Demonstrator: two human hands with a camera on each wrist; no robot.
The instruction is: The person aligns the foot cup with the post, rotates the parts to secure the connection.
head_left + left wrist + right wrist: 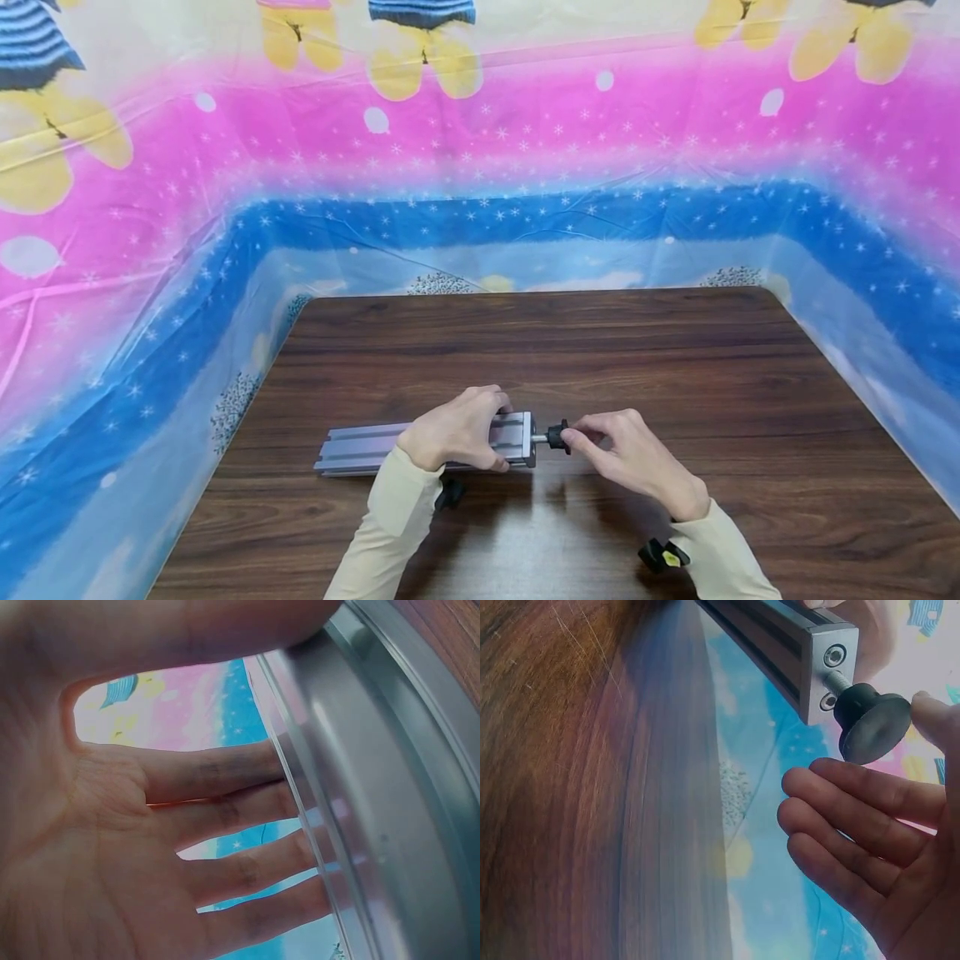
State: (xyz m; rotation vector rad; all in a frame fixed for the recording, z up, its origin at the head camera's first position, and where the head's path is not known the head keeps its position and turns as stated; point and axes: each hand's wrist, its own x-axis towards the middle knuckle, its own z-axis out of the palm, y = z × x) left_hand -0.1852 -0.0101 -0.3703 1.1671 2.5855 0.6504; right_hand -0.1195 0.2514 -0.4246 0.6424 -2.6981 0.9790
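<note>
A silver aluminium profile (360, 448) lies flat on the brown wooden table (600, 350), running left to right. My left hand (480, 433) grips its right end, fingers over the far side and thumb on the near side; the left wrist view shows those fingers (225, 814) against the profile (390, 787). A black round foot (557, 436) on a threaded stud sticks out of the profile's right end face. My right hand (581, 437) pinches that foot. In the right wrist view the thumb (934, 712) touches the foot (871, 721), and the other fingers (862, 795) lie just below it.
Colourful plastic sheeting (480, 167) walls in the table at the back and both sides. Bare tabletop spreads behind and to the right of the hands. A black wrist mount (663, 556) sits on the right sleeve, another (450, 493) under the left.
</note>
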